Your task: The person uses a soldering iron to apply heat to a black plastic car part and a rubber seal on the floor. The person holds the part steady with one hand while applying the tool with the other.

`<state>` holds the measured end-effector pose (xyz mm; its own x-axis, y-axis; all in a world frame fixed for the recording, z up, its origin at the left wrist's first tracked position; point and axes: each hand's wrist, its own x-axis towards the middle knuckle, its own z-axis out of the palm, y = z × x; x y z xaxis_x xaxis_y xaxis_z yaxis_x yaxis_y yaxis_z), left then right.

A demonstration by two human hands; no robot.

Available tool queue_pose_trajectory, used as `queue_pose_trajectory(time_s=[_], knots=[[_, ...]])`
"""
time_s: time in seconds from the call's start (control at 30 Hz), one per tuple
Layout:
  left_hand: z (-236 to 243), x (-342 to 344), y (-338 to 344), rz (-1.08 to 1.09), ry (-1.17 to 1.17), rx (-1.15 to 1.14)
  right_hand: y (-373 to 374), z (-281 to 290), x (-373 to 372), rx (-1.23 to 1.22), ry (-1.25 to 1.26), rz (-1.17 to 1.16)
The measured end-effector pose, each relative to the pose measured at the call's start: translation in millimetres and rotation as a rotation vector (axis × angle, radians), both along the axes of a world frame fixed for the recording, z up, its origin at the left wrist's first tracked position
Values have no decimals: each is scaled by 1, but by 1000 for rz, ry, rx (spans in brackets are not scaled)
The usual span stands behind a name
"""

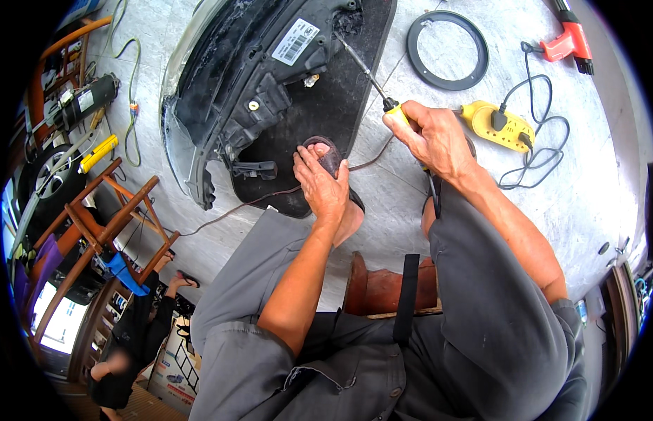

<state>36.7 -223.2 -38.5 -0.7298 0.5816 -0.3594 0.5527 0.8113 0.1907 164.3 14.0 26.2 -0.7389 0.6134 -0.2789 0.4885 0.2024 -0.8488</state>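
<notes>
Soldering iron [389,105] in right hand [437,137], tip seemingly at headlight [256,77].

white barcode label [295,42] — dark print, on black headlight housing [260,78], printed carton [173,377] — lettering too small to read

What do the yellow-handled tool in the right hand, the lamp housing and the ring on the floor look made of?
Yellow-handled tool: silvery shaft, apparently metal by its sheen; handle probably plastic, given its bright solid colour.
Lamp housing: black, likely moulded plastic, judging by its ribbed shapes.
Ring: smooth dark grey; plastic or coated metal, I can't tell which.
</notes>
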Motion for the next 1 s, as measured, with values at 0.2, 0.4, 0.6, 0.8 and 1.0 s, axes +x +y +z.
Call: queue_pose_trajectory(time_s=[0.2,0.4,0.6,0.8,1.0], knots=[[-1,0,0,1,0,1,1,-3,0,-27,-37,-50],[0,0,0,-1,3,4,-1,-5,1,45,-5,-31],[0,-1,0,-3,3,-3,-2,-8,1,32,-24,-21],[-1,0,0,-12,12,-7,-2,-7,2,-9,-38,1],[0,0,0,0,2,-13,-2,-3,1,-59,-34,-37]])
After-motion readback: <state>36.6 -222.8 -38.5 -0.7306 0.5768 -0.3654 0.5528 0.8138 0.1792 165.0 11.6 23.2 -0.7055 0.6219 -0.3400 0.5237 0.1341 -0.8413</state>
